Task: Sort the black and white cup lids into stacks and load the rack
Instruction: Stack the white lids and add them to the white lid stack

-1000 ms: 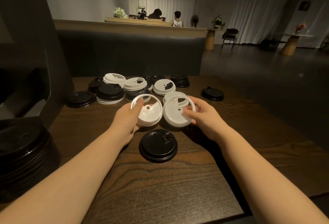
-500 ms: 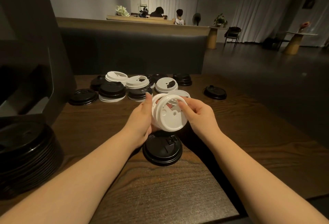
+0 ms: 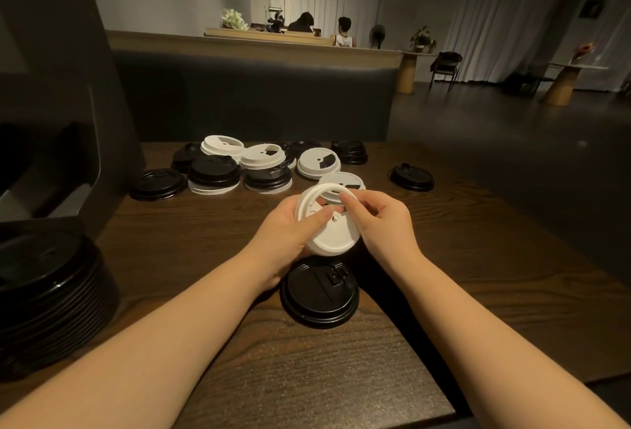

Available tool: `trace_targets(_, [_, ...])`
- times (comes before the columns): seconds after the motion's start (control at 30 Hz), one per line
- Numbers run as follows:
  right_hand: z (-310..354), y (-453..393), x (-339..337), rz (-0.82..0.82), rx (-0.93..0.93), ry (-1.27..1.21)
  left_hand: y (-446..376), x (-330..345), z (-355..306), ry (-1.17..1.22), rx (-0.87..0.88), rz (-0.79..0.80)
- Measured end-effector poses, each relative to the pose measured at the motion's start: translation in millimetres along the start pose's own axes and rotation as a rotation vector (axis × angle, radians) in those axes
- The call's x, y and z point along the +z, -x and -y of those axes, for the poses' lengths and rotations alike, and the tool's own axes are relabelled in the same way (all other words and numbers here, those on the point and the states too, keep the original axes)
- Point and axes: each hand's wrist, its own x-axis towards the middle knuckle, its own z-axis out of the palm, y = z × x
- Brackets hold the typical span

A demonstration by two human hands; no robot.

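Two white lids (image 3: pixel 333 235) are nested together, tilted toward me above the table. My left hand (image 3: pixel 290 234) grips their left side, thumb lying across the inner face. My right hand (image 3: pixel 382 220) pinches the upper right rim. Just below them a black lid (image 3: pixel 319 295) lies flat on the table. Another white lid (image 3: pixel 341 180) lies right behind my hands. Further back is a mixed cluster of white lids (image 3: pixel 263 156) and black lids (image 3: pixel 213 171). A tall stack of black lids (image 3: pixel 44 292) stands at the left edge.
A dark rack or stand (image 3: pixel 65 142) rises at the left of the wooden table (image 3: pixel 478 275). A single black lid (image 3: pixel 412 176) lies apart at the right. A dark bench back (image 3: pixel 256 101) runs behind the table. People sit far off in the room.
One second ago each hand held a separate white lid side by side. They have been brought together and nested, and both hands now hold the pair, lifted slightly and tilted.
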Motion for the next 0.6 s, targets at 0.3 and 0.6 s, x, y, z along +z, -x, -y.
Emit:
trace_targets(0.3, [0.9,3.0,-1.5,-0.034,-0.046,0.036,-0.2,-2.3,1.6,0.014,-0.004,0.048])
trace_targets(0.6, [0.0,-5.4,2.6,0.278,0.173,-0.217,-10.6,-14.6,-0.1,0.220,-0.058,-0.087])
